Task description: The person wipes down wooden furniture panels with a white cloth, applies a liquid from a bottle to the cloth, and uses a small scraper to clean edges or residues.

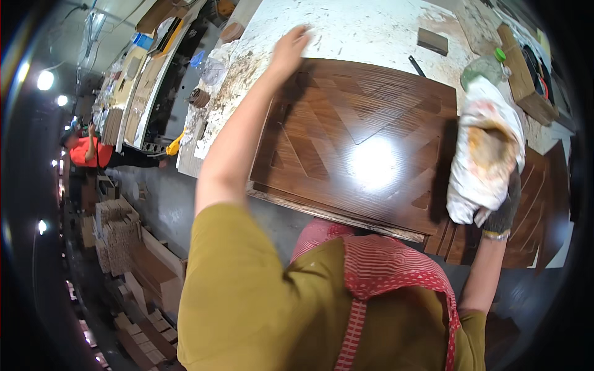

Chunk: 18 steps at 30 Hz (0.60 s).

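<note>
A dark brown wooden panel [309,154] with a carved chevron pattern lies in front of me, a bright light mirrored on its surface. Past its far left corner is my left hand [289,51], bare and slightly blurred, with its fingers drawn together. Whatever may be between those fingertips is too small to make out. On the right, my right hand [504,207] wears a dark glove and grips a bundled white cloth [461,179] with orange-brown stains. The cloth hides most of that hand and hangs beside the panel's right edge.
A stained white worktable [359,31] carries a grey-brown block [432,41], a black blade-like tool [416,66] and a green-capped plastic bottle [479,68]. More brown panels [535,204] lie at right. Stacked boards [117,235] stand lower left; a person in orange [86,153] is farther off.
</note>
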Tool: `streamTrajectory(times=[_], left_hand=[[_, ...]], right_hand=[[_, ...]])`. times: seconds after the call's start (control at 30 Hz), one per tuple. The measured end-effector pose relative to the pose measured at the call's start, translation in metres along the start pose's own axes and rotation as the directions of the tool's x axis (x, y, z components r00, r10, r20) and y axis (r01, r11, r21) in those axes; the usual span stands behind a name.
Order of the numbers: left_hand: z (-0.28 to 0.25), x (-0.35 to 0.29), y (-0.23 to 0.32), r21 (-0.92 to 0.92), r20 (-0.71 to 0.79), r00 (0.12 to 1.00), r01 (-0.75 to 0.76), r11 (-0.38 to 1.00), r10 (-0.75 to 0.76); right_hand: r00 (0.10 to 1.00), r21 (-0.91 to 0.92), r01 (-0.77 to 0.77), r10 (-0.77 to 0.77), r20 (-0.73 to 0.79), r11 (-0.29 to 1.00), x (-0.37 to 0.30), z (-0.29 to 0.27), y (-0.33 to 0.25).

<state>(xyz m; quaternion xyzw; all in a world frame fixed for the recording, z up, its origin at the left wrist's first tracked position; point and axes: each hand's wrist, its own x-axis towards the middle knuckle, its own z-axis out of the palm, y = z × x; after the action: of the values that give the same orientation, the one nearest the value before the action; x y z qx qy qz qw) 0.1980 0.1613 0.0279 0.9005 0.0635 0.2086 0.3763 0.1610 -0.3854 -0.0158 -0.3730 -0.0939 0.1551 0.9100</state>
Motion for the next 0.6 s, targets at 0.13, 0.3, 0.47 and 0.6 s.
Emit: streamTrajectory(times=[0.13,0.3,0.47,0.6], left_hand=[[-0.072,-0.171,-0.045,0.226,0.074,0.929,0.34,0.913,-0.364],[-0.058,-0.253,-0.014,-0.074,0.205,0.904,0.398,0.915,-0.376],[-0.062,-0.248,-0.008,-0.296,0.38,0.829,0.529,0.795,-0.41],[-0.052,-0.259,-0.019,-0.214,0.155,0.929,0.363,0.907,-0.336]], right_hand=[[0.989,-0.402,-0.093,0.132,0.07,0.911,0.075,0.124,0.038],[0.837,-0.927,0.302,0.404,0.369,0.221,0.134,0.263,0.133],[0.577,-0.549,0.817,0.276,0.769,-0.177,0.112,0.269,0.3],[0.654,-0.565,0.75,0.516,0.554,-0.344,0.15,0.314,0.28]])
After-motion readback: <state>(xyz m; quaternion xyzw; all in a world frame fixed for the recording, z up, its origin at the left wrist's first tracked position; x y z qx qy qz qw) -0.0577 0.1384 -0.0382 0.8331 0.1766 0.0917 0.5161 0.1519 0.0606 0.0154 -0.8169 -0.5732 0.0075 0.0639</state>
